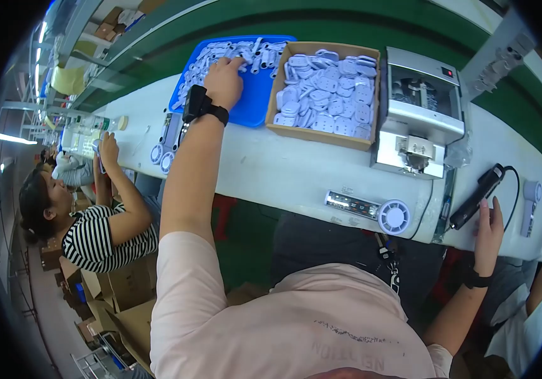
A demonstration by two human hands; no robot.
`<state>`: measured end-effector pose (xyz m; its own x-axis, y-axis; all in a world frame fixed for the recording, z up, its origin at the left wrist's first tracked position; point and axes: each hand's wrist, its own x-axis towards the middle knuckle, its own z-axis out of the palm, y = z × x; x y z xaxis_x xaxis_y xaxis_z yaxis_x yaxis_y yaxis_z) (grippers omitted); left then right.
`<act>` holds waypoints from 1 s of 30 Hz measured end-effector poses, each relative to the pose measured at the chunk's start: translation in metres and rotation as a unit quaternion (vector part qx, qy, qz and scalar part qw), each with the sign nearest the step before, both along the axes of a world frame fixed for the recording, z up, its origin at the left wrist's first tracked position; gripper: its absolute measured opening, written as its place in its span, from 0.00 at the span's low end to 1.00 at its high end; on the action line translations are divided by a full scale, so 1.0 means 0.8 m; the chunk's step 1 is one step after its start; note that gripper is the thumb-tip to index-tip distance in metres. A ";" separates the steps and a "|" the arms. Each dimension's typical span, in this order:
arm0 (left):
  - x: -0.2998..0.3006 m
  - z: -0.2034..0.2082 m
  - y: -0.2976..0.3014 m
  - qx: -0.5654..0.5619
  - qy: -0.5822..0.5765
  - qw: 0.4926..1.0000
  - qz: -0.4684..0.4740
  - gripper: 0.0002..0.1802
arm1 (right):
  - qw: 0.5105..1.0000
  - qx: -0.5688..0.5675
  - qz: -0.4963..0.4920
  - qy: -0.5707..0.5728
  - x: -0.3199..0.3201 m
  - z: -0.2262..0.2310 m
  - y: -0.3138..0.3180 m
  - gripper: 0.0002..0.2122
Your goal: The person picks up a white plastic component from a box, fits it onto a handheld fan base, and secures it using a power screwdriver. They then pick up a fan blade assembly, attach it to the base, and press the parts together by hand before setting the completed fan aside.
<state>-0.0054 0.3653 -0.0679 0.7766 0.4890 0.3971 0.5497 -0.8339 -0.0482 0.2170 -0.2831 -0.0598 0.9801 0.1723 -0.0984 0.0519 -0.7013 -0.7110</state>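
Here, we rest our left hand [225, 81] at the blue tray [255, 104], fingers bent over small white parts [211, 57]; we cannot tell whether they pinch one. Rightward, we have a cardboard box [321, 137] of white pieces [327, 91], an opened white fan [394, 216] on the counter [271, 177], and a black corded tool [480, 193], our right hand [489, 234] loosely parted beside it.
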 end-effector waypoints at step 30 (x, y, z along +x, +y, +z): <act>-0.069 0.075 -0.381 -0.393 -0.135 0.861 -0.292 0.19 | 0.828 0.089 0.487 -0.264 -0.151 0.057 0.188 0.13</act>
